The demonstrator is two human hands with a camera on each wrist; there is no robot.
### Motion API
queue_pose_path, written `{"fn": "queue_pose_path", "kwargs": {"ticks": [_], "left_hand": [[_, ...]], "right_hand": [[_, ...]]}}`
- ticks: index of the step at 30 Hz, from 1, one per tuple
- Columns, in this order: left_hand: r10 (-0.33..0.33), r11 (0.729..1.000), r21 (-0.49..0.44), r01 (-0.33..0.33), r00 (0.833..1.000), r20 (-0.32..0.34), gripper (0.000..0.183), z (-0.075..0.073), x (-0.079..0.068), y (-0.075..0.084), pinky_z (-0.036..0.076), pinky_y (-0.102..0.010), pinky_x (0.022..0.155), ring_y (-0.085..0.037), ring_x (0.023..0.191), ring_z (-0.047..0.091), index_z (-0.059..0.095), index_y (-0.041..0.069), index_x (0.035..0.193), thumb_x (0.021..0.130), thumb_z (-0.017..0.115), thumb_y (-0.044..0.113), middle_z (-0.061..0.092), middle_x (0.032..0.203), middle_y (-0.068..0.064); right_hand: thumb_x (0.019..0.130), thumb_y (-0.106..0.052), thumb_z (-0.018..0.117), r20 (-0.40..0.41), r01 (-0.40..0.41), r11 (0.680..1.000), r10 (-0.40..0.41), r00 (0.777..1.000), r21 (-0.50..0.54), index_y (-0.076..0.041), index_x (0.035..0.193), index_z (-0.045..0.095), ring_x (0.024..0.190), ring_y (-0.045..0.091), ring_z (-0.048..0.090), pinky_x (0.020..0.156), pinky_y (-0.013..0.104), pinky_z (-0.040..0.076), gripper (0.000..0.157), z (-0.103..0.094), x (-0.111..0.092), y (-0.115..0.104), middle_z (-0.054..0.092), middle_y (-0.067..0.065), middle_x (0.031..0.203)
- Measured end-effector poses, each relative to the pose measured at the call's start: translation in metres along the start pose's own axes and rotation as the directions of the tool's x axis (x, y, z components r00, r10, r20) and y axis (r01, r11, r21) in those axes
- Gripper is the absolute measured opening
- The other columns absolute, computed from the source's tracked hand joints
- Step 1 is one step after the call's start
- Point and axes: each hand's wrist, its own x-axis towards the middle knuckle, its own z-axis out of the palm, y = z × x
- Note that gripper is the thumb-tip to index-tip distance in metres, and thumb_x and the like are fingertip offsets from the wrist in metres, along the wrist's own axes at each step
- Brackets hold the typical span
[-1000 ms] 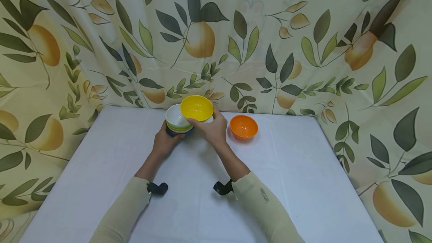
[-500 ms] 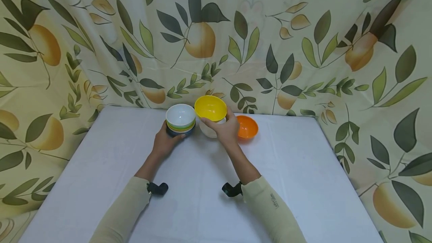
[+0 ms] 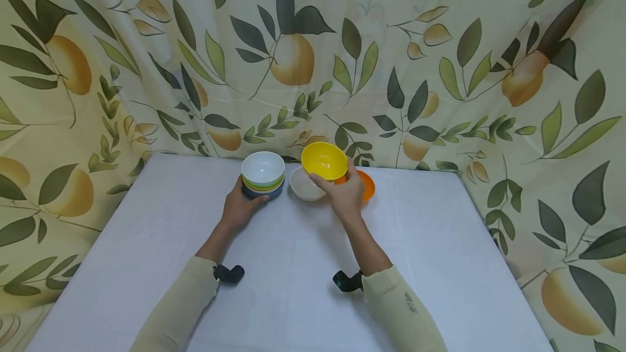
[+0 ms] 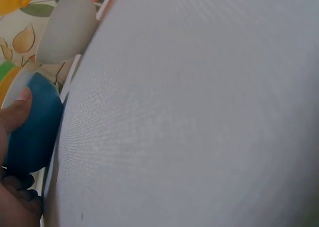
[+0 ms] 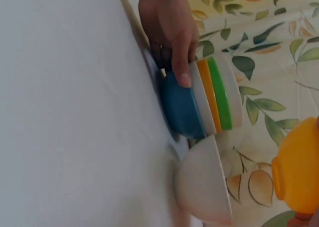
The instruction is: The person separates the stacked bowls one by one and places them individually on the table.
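My left hand (image 3: 239, 206) grips the side of a nested stack of bowls on the table. At the bottom of this stack is a blue bowl (image 5: 180, 110); white, yellow-orange and green rims show above it, and a white bowl (image 3: 263, 168) sits on top. Raised clear of the table, a yellow bowl (image 3: 324, 162) is pinched at its right side by my right hand (image 3: 347, 195), thumb at the near rim. Below and left of it stands a separate white bowl (image 5: 202, 179), partly hidden in the head view. An orange bowl (image 3: 369, 187) is half covered by the right hand.
A white cloth covers the table (image 3: 288, 287). Behind it hangs a curtain (image 3: 430, 58) printed with fruit and leaves, close to the table's far edge. Each wrist wears a black camera (image 3: 348, 281).
The yellow bowl has moved right with my right hand, away from over the stack, uncovering the separate white bowl and overlapping the orange one. The left hand has stayed on the stack.
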Motion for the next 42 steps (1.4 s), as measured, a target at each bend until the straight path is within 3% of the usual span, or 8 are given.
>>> {"fn": "queue_pose_path", "kwargs": {"ticks": [8, 22, 28, 37, 42], "left_hand": [[-0.011, 1.0, 0.011, 0.011, 1.0, -0.002, 0.107, 0.001, -0.002, 0.005, 0.021, -0.055, 0.127, -0.039, 0.155, 0.027, 0.018, 0.008, 0.168, 0.09, 0.086, 0.035, 0.032, 0.167, -0.022], [-0.002, 1.0, 0.007, 0.002, 1.0, -0.005, 0.107, 0.0, -0.005, 0.002, 0.022, -0.055, 0.126, -0.039, 0.156, 0.026, 0.017, 0.008, 0.168, 0.09, 0.086, 0.035, 0.032, 0.168, -0.021], [0.008, 1.0, 0.005, -0.008, 1.0, 0.0, 0.106, 0.001, -0.003, 0.001, 0.022, -0.055, 0.126, -0.038, 0.156, 0.026, 0.018, 0.009, 0.168, 0.091, 0.085, 0.035, 0.033, 0.167, -0.021], [0.009, 1.0, -0.007, -0.009, 1.0, -0.001, 0.106, -0.001, -0.003, -0.001, 0.022, -0.054, 0.127, -0.037, 0.155, 0.028, 0.019, 0.008, 0.168, 0.09, 0.085, 0.039, 0.034, 0.167, -0.021], [0.017, 1.0, -0.02, -0.017, 1.0, 0.003, 0.106, -0.001, -0.002, 0.0, 0.021, -0.054, 0.127, -0.036, 0.156, 0.028, 0.02, 0.01, 0.168, 0.09, 0.085, 0.039, 0.035, 0.167, -0.019]], "right_hand": [[0.076, -0.032, 0.098, -0.045, -0.016, 0.999, 0.014, 0.999, -0.045, 0.002, 0.155, 0.047, 0.135, 0.026, 0.055, 0.115, 0.037, 0.046, 0.099, -0.02, 0.003, 0.01, 0.058, 0.013, 0.149], [0.079, -0.034, 0.096, -0.124, -0.015, 0.996, 0.004, 0.992, -0.09, -0.007, 0.144, 0.059, 0.127, 0.023, 0.059, 0.112, 0.04, 0.049, 0.08, -0.053, 0.008, 0.029, 0.066, 0.005, 0.138], [0.081, -0.034, 0.094, -0.166, -0.032, 0.996, 0.018, 0.986, -0.086, -0.008, 0.144, 0.059, 0.132, 0.02, 0.056, 0.115, 0.04, 0.045, 0.077, -0.063, 0.009, 0.036, 0.065, 0.002, 0.14], [0.081, -0.028, 0.095, -0.241, -0.015, 0.99, -0.019, 0.97, -0.139, -0.002, 0.143, 0.059, 0.133, 0.024, 0.056, 0.119, 0.043, 0.041, 0.077, -0.08, 0.013, 0.049, 0.065, 0.008, 0.14], [0.081, -0.029, 0.095, -0.293, -0.07, 0.985, 0.022, 0.956, -0.156, -0.004, 0.146, 0.057, 0.136, 0.021, 0.054, 0.121, 0.039, 0.038, 0.08, -0.092, 0.016, 0.054, 0.064, 0.006, 0.143]]}}
